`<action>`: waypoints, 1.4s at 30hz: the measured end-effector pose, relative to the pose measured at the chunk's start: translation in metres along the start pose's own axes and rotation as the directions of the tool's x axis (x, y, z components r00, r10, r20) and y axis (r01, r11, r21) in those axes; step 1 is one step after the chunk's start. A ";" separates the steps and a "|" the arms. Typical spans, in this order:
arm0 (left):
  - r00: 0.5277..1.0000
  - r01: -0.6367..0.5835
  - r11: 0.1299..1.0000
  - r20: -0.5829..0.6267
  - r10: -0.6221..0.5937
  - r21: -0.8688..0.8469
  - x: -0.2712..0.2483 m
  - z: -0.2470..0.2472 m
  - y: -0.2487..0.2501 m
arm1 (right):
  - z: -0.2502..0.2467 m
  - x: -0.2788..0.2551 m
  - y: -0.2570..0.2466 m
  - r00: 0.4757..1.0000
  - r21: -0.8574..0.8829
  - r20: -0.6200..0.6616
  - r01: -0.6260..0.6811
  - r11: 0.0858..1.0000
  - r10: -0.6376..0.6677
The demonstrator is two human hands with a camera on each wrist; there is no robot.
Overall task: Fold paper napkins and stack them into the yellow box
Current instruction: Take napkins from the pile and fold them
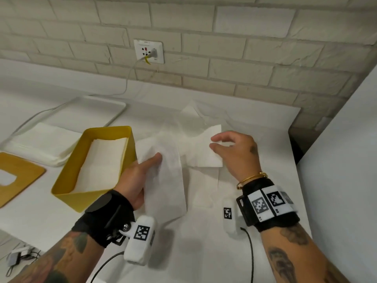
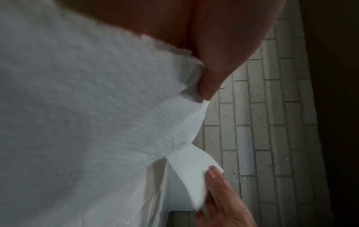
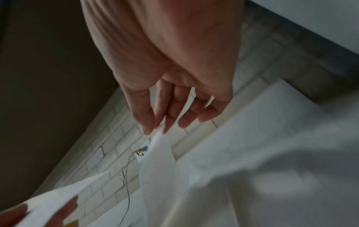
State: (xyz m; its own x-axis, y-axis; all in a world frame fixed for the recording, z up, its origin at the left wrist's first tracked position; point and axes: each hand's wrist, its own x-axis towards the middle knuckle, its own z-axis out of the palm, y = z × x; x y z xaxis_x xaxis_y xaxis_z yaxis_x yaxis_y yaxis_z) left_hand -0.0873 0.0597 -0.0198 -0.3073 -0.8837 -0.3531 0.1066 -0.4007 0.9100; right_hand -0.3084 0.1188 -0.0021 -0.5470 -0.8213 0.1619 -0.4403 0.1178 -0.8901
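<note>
The yellow box [image 1: 67, 188] stands left of centre on the table, with folded white napkins [image 1: 102, 160] lying flat inside. A white napkin [image 1: 202, 152] hangs blurred above the table between both hands. My left hand [image 1: 153, 160] grips its left edge beside the box, thumb on top [image 2: 209, 83], fingers hidden under the paper. My right hand [image 1: 214, 142] pinches the napkin's right corner between thumb and forefinger [image 3: 153, 127]; the other fingers are spread loose. The napkin [image 3: 157, 161] droops down from that pinch.
A white tray [image 1: 114, 111] at the back left carries a stack of unfolded napkins [image 1: 42, 144]. A yellow-brown lid [image 1: 22, 176] lies at the far left. A wall socket [image 1: 149, 51] with a cable sits on the brick wall. A white panel [image 1: 346, 139] bounds the right side.
</note>
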 end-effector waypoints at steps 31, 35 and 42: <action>0.957 0.083 0.980 0.290 -0.027 -0.180 0.010 0.040 -0.018 | 0.001 -0.040 0.018 0.948 0.413 0.227 -0.301 0.859 0.223; 0.955 0.162 0.951 0.285 -0.085 -0.261 0.014 0.038 -0.023 | -0.020 -0.044 0.011 0.976 0.470 0.169 -0.200 0.860 0.134; 0.897 0.235 0.921 0.435 -0.083 -0.310 0.011 0.041 -0.035 | -0.011 -0.045 -0.002 0.951 0.609 0.303 -0.241 0.756 0.060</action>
State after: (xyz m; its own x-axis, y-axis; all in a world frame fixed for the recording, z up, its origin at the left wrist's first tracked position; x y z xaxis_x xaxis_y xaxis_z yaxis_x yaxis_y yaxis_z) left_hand -0.1334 0.0741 -0.0470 -0.6955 -0.6541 -0.2974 0.3190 -0.6520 0.6878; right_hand -0.2906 0.1618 -0.0025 -0.3311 -0.9432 -0.0282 0.2327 -0.0527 -0.9711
